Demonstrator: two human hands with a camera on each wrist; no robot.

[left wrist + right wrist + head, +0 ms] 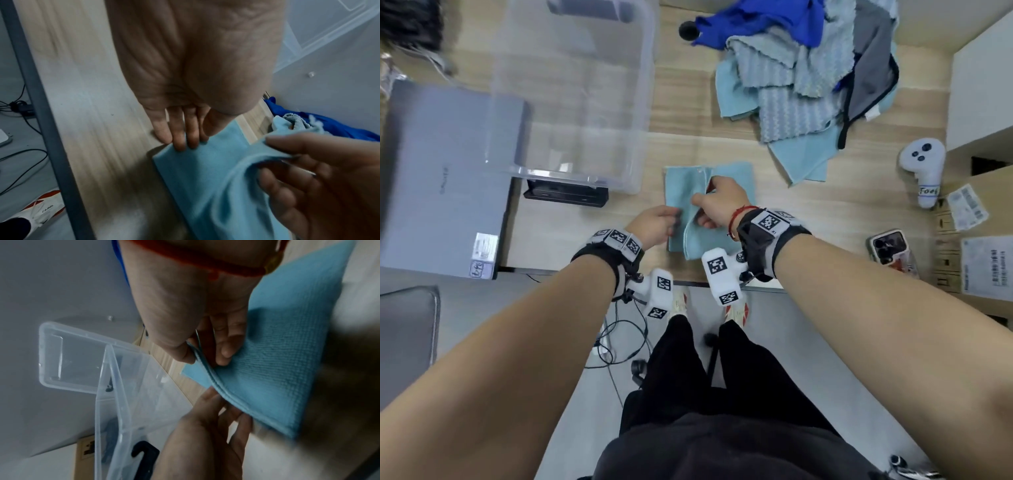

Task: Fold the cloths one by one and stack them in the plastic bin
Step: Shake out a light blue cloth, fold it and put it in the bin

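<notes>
fold step | left hand [654,224] fingers straight, pinning cloth [736,178] to counter [808,209] as anchor | right hand [717,202] pinching raised edge to fold | bin [571,171] beside, seemingly empty

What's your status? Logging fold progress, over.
Right hand pinches the light blue cloth edge mid-fold; left hand touches its left edge with fingers straight. Plastic bin holds no cloths yet. Nothing in the way.

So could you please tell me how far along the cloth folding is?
Early. Done: nothing; the clear plastic bin looks empty. In hand: the light blue cloth is mid-fold, right hand pinching its edge, left hand at its left side. Left: the cloth pile.
</notes>
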